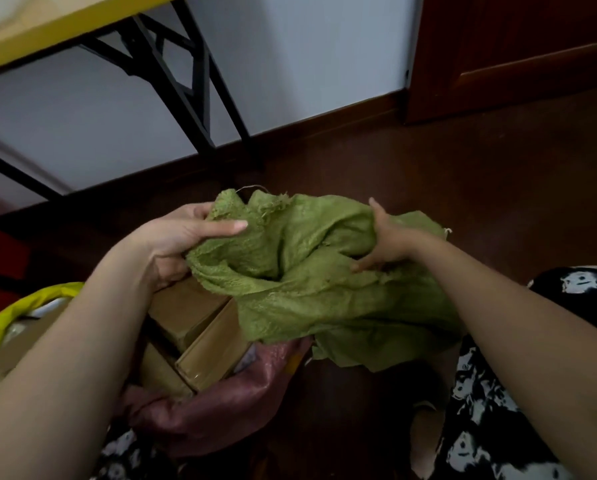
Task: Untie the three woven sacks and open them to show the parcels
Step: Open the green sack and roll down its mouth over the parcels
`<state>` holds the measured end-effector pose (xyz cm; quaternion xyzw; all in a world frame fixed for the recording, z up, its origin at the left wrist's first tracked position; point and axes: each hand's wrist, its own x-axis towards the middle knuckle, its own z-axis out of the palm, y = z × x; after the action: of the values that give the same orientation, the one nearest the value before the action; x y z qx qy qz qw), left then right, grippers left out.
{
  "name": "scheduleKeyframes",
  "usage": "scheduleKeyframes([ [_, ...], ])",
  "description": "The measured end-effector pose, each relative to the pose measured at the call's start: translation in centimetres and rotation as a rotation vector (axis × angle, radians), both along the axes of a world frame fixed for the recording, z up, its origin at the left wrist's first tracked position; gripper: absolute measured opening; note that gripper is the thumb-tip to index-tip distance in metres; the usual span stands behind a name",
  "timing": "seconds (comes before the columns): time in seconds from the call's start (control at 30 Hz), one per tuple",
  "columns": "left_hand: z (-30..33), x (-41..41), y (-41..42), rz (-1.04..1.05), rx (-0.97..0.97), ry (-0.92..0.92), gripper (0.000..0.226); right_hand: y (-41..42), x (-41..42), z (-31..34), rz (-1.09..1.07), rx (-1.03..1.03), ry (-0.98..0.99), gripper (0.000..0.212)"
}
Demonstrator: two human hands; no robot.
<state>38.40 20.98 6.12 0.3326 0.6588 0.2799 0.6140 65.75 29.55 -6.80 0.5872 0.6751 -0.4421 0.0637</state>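
A: Fingers of left hand [172, 244] curl round green sack [311, 271] rim; right hand [382, 244] pinches the opposite rim.
B: Parcels?
A: Cardboard boxes [200, 327] just below left fingers, in red sack [221, 403].

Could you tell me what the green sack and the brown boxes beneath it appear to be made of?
The green woven sack looks like coarse, matte woven plastic or fibre: visible weave, frayed edges. The brown rectangular boxes look like plain cardboard, partly glossy, perhaps taped.

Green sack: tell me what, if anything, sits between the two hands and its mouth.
Nothing visible does. The left hand and the right hand both already grip the green sack at its frayed rim, with no tie showing around the mouth.
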Motion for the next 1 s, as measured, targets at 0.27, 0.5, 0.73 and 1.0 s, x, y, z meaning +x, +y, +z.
scheduleKeyframes([
  [0.27,-8.2,1.0,-1.4,0.229,-0.246,1.009,0.1,-1.4,-1.0,1.6,0.102,-0.251,-0.064,0.089],
  [0.5,-13.1,3.4,-3.2,0.389,-0.408,0.437,0.146,-2.2,-0.8,2.6,0.097,-0.138,-0.02,0.051],
  [0.73,-12.9,4.2,-2.7,0.373,-0.223,0.116,0.046,-1.3,-0.9,3.7,-0.32,-0.234,0.565,0.013],
  [1.0,-6.6,4.9,-0.4,0.655,0.027,-0.331,0.033,1.3,3.0,7.7,-1.177,-0.075,1.297,0.02],
])
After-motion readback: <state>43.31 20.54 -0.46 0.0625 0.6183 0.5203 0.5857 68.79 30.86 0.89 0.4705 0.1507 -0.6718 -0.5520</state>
